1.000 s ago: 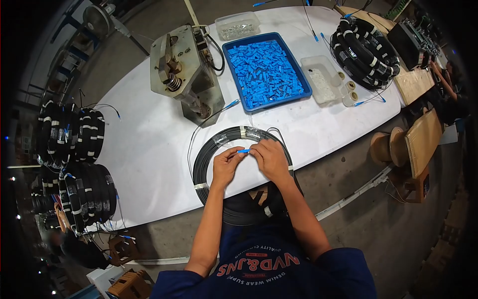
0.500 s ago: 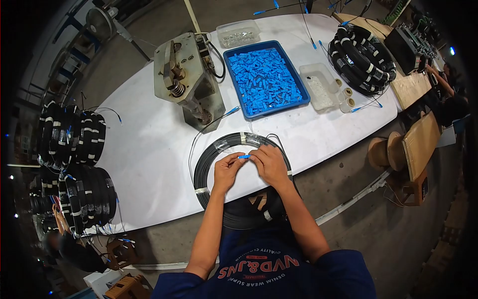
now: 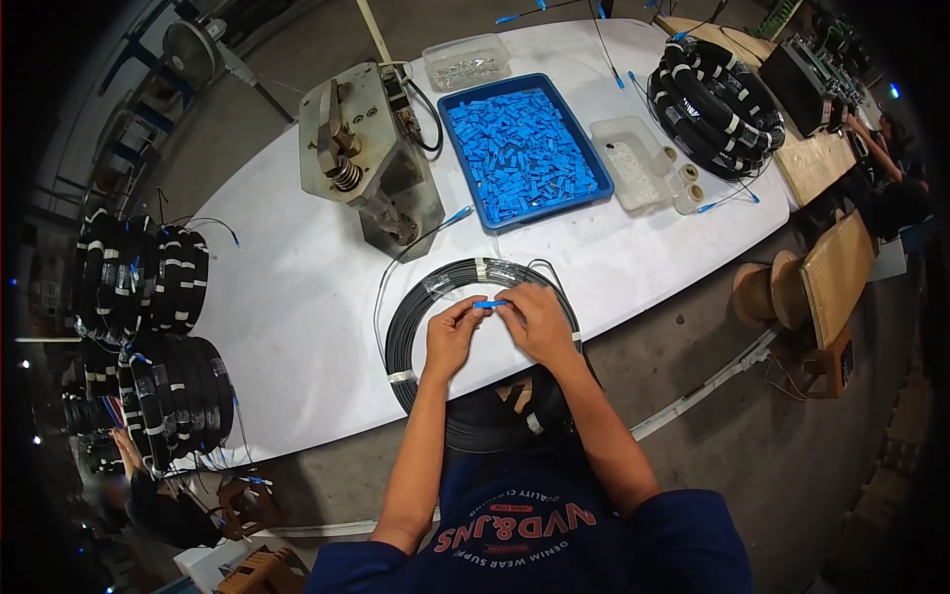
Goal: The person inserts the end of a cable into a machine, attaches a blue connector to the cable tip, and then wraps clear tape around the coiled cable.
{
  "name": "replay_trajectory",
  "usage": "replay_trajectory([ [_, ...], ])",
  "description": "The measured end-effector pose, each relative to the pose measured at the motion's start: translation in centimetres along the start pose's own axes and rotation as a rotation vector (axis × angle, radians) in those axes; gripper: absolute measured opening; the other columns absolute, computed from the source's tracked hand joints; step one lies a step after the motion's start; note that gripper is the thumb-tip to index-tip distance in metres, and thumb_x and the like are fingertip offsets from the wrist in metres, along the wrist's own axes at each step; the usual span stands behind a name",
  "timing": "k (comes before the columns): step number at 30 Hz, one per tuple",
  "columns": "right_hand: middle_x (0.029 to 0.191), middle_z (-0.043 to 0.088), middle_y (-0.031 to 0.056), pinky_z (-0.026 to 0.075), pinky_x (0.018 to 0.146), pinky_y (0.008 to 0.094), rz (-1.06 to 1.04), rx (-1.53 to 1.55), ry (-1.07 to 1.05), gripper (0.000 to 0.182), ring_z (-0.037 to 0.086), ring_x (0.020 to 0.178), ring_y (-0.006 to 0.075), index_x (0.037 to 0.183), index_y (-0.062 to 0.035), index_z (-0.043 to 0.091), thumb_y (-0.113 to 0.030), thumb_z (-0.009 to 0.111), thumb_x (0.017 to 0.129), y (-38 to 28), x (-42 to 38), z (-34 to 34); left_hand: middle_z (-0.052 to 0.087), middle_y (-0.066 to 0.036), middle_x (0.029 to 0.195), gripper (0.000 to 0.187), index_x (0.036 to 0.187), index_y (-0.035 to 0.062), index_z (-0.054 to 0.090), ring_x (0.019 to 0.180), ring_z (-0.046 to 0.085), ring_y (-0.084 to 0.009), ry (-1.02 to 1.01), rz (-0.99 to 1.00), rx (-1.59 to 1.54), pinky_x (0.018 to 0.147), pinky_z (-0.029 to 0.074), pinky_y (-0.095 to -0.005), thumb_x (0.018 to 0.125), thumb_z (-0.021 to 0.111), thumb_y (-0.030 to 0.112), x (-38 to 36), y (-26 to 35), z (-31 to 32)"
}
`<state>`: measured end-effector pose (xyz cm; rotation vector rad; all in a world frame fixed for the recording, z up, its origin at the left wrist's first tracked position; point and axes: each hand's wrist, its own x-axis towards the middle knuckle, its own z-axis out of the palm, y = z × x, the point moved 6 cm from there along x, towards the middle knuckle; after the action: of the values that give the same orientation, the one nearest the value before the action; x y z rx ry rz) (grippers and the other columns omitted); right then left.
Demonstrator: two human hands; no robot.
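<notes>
A small blue fiber-optic connector (image 3: 484, 305) lies level between my two hands, above the opening of a black cable coil (image 3: 400, 342). My left hand (image 3: 451, 335) pinches its left end between thumb and fingertips. From the other side, my right hand (image 3: 537, 322) closes its thumb and fingers on the right end, covering part of it. The coil is bound with pale tape and overhangs the table's near edge. Its other cable end runs up the left side to a blue connector tip (image 3: 458, 214) resting on the table.
Behind the coil stand a metal press (image 3: 371, 148) and a blue tray (image 3: 606, 190) of blue connector parts. Clear plastic boxes (image 3: 633, 163) and tape rolls (image 3: 689, 199) sit to the right. More cable coils (image 3: 708, 119) lie at the back right and far left (image 3: 183, 396). Other people work at both sides.
My hands stay nearly in place, with slightly more of the blue connector showing between my fingers. The whole view has shifted a little.
</notes>
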<state>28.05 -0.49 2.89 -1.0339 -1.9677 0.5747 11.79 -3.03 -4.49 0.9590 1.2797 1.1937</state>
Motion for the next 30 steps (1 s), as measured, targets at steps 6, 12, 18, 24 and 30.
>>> replay_trajectory([
  [6,0.085,0.060,0.0072,0.038,0.072,0.0392,0.009,-0.066,-0.018,0.009,0.056,0.077,0.0286,0.097,-0.0058,0.064,-0.010,0.067,0.090,0.1,0.0,0.3,0.073,-0.015,0.092,0.020,0.109,0.0039,0.074,0.080,0.069,-0.0198,0.112,0.207,0.420,0.071,0.052,-0.0306,0.093,0.070,0.016,-0.6,1.6,0.5],
  [12,0.083,0.059,0.0078,0.038,0.072,0.0393,0.007,-0.073,-0.017,0.008,0.055,0.078,0.0284,0.095,-0.0055,0.065,-0.010,0.066,0.089,-0.1,0.0,0.2,0.074,-0.014,0.091,0.020,0.109,0.0030,0.074,0.079,0.069,-0.0189,0.125,0.194,0.395,0.069,0.051,-0.0300,0.094,0.070,0.015,-0.7,1.5,0.4],
  [18,0.082,0.059,0.0073,0.037,0.072,0.0390,0.006,-0.072,-0.031,0.007,0.055,0.078,0.0280,0.094,-0.0061,0.066,-0.010,0.067,0.089,0.1,0.0,0.4,0.074,-0.014,0.091,0.019,0.108,0.0032,0.075,0.079,0.069,-0.0188,0.130,0.200,0.377,0.070,0.051,-0.0299,0.093,0.071,0.015,-0.6,1.4,0.3],
  [24,0.081,0.059,0.0065,0.037,0.071,0.0386,0.006,-0.057,-0.022,0.008,0.055,0.076,0.0267,0.096,-0.0068,0.067,-0.011,0.068,0.089,0.1,0.1,0.2,0.074,-0.014,0.092,0.019,0.108,0.0030,0.075,0.081,0.069,-0.0177,0.121,0.218,0.352,0.072,0.052,-0.0293,0.093,0.071,0.015,-0.6,1.4,0.4],
  [30,0.082,0.060,0.0055,0.037,0.071,0.0363,0.062,0.059,-0.021,0.012,0.056,0.073,0.0241,0.098,-0.0057,0.067,-0.010,0.070,0.088,0.3,0.1,0.0,0.075,-0.011,0.098,0.021,0.111,0.0003,0.073,0.086,0.068,-0.0137,0.128,0.123,0.174,0.076,0.052,-0.0269,0.095,0.069,0.014,-0.3,-0.3,0.0],
])
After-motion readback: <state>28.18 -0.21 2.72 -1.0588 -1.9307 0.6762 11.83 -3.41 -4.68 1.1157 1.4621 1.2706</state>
